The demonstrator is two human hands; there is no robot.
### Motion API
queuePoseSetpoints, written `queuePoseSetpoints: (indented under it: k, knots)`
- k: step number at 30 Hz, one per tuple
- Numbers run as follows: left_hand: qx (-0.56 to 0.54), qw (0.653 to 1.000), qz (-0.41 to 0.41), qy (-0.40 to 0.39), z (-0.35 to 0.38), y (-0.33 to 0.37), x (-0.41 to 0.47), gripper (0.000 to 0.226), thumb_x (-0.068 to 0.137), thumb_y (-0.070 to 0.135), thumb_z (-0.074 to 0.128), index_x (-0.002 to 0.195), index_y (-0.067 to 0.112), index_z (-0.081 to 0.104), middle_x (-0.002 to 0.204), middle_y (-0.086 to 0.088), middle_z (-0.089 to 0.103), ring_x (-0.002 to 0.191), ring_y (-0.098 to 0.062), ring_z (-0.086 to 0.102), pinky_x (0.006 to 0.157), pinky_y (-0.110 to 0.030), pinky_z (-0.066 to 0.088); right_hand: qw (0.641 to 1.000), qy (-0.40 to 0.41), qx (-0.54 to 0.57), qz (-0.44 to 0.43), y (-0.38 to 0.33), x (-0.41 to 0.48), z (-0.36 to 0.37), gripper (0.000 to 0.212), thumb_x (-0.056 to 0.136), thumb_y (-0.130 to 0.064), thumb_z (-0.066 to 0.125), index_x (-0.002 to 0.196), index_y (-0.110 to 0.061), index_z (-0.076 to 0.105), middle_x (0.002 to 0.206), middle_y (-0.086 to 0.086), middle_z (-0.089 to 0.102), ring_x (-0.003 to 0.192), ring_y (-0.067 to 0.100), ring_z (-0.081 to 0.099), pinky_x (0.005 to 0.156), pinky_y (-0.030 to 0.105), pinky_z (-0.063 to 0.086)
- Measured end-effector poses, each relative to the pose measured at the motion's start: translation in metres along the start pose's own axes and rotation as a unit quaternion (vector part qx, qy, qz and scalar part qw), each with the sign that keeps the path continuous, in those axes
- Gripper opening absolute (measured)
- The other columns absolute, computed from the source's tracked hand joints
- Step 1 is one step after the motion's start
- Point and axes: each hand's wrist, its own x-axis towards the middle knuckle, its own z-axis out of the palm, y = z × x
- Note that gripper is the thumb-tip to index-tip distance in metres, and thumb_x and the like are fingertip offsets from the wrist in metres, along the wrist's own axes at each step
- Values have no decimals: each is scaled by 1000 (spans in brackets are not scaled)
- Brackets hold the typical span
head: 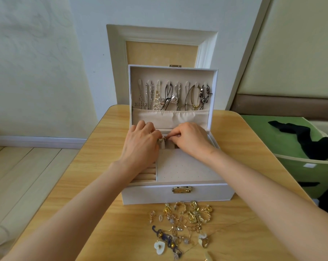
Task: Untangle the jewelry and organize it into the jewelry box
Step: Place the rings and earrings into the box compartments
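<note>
One wooden surface. One green bin off its right edge, with one black garment in it. One white jewelry box sits mid-surface, its lid upright. The lid has eight hooks in a row, most carrying necklaces that hang into one fabric pocket. One gold latch on the box front. Two hands over the rear compartments: left hand and right hand, each grip curled tight, fingertips meeting on one small gold ring above the back slots. One tangled jewelry pile, mostly gold pieces plus a blue strand, lies on the surface just in front of the box.
</note>
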Motion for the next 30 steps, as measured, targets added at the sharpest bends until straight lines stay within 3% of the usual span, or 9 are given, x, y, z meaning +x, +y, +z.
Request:
queuePoseSetpoints:
  k: [4, 9, 14, 16, 18, 22, 26, 30]
  knots:
    - [-28, 1000, -1, 8, 0, -1, 0, 16, 69, 14, 59, 81, 12, 70, 76, -7, 62, 72, -31, 56, 59, -34, 43, 999, 32, 25, 1, 3, -6, -11, 18, 89, -26, 59, 100, -29, 74, 100, -8, 71, 97, 14, 61, 71, 23, 41]
    - [-112, 992, 13, 49, -19, 5, -9, 33, 76, 19, 38, 92, 13, 66, 85, -5, 60, 78, -28, 52, 64, -35, 43, 997, 46, 60, -31, 1, -36, -27, 14, 87, -28, 63, 94, -31, 74, 78, -13, 62, 72, 4, 50, 57, 17, 30]
    - [-256, 966, 32, 27, -43, 25, -48, 20, 85, 14, 46, 99, 13, 61, 95, 3, 55, 84, -9, 50, 72, -21, 40, 979, 36, 188, -72, -3, -92, -35, 10, 82, -19, 70, 87, -25, 76, 68, -13, 61, 55, 1, 46, 55, 14, 29]
    - [-317, 948, 23, 9, -51, 32, -64, 16, 88, 13, 49, 99, 13, 60, 94, 9, 52, 78, 0, 51, 68, -14, 42, 964, -19, 259, -64, -2, -113, -44, 9, 80, -17, 72, 82, -25, 75, 59, -18, 58, 49, 4, 39, 51, 13, 28]
    - [-357, 934, 15, 5, -54, 38, -77, 13, 89, 14, 49, 97, 14, 59, 92, 15, 50, 77, 0, 54, 66, -9, 42, 954, -127, 265, -56, -1, -129, -51, 8, 77, -20, 75, 78, -28, 75, 56, -19, 56, 49, 4, 35, 49, 14, 28]
    - [-384, 923, -7, 20, -52, 40, -90, 16, 87, 16, 47, 96, 13, 59, 93, 15, 54, 79, -2, 56, 70, -7, 41, 948, -294, 62, -101, 2, -146, -49, 18, 79, -20, 72, 89, -35, 72, 79, -19, 59, 65, -9, 47, 58, 13, 33]
    - [-394, 919, -11, 24, -51, 40, -94, 16, 87, 16, 47, 96, 13, 60, 94, 11, 57, 82, -3, 58, 73, -9, 43, 929, -354, 13, -110, 3, -152, -43, 31, 82, -13, 68, 100, -37, 66, 91, -16, 53, 73, -14, 43, 59, 18, 31]
    - [-374, 927, -9, 30, -47, 42, -95, 19, 86, 19, 45, 94, 14, 61, 91, 9, 59, 85, -6, 59, 72, -23, 50, 930, -347, 22, -118, 4, -155, -37, 26, 75, -17, 74, 95, -33, 66, 90, -16, 53, 74, -12, 46, 60, 16, 32]
